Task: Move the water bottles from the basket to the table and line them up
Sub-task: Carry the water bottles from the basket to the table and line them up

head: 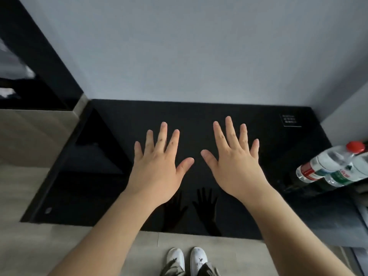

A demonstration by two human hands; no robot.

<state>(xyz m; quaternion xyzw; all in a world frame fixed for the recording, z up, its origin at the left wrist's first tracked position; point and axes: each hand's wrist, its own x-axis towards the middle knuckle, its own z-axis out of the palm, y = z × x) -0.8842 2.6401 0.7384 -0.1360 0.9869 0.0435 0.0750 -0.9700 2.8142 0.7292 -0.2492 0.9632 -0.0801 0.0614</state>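
My left hand and my right hand hover side by side over the glossy black table, palms down, fingers spread, holding nothing. Their reflections show in the table surface near its front edge. At the far right edge, clear water bottles with red caps and red or green labels lean together, cut off by the frame. The basket under them is mostly hidden; only a dark edge shows below the bottles. Both hands are well to the left of the bottles.
A grey wall rises behind the table. A small white-framed panel sits at the table's back right. A wooden cabinet side stands to the left. My white shoes are on the pale floor below the table's front edge.
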